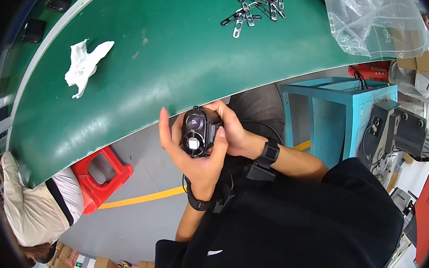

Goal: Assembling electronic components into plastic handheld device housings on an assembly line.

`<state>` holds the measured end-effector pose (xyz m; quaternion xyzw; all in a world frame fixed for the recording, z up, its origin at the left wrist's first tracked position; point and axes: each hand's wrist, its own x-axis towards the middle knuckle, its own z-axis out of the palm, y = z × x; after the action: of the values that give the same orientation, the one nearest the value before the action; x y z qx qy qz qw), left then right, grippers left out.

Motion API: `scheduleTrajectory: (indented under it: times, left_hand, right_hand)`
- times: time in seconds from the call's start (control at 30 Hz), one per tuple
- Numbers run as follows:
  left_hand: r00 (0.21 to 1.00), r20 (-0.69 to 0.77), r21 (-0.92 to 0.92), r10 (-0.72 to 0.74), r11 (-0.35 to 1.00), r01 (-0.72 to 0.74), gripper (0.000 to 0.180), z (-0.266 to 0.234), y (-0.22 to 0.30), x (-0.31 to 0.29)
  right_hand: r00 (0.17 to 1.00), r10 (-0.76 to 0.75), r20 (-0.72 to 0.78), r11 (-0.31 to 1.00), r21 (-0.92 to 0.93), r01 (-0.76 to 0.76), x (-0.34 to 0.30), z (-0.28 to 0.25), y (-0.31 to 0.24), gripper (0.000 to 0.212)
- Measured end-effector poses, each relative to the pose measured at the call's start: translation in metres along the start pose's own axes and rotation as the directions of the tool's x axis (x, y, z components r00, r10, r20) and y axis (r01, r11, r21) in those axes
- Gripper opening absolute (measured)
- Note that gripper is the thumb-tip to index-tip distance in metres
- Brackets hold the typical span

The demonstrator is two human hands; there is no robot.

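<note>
Just below the green table's near edge, I hold a black rounded device (201,130) with two round windows on its face, one glossy and dark, the lower one with a pale bright square. Its exact kind I cannot tell. My left hand (200,169) cups it from below and the left, thumb along its right side and one finger sticking up apart from it. My right hand (236,135) grips its upper right side, fingers around the back. Both wrists wear black bands, with small black boxes and a thin cable by them.
On the green table (167,47) lie a crumpled white cloth (85,66), a pile of small slotted metal pieces (260,4) and a see-through plastic bag (366,16). A red stool (102,175) and another person (39,208) are at left. A blue metal frame (328,110) stands right.
</note>
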<state>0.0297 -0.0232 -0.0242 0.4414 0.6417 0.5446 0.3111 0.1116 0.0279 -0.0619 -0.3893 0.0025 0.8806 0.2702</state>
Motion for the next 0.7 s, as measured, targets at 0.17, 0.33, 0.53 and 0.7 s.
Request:
scheduleTrajectory:
  times: [0.17, 0.33, 0.53, 0.7]
  left_hand:
    - [0.979, -0.127, -0.231, -0.162, 0.964, 0.13, 0.08, 0.014, 0.006, 0.008]
    - [0.952, -0.231, -0.163, -0.2, 0.973, 0.164, 0.057, 0.025, 0.003, 0.009]
    - [0.917, -0.326, -0.139, -0.229, 0.971, 0.193, 0.045, 0.038, 0.008, 0.006]
    - [0.971, -0.152, -0.155, -0.183, 0.975, 0.16, 0.046, 0.001, -0.005, 0.011]
  right_hand:
    - [0.927, 0.034, 0.374, 0.998, 0.038, -0.051, 0.02, -0.039, 0.009, 0.043]
    - [0.988, 0.117, 0.097, 0.984, -0.145, -0.102, 0.008, -0.01, -0.015, 0.049]
    - [0.949, 0.267, 0.169, 0.937, -0.276, -0.214, 0.016, -0.028, -0.031, 0.054]
    - [0.746, 0.269, 0.609, 0.947, -0.024, -0.321, 0.006, -0.043, -0.028, 0.049]
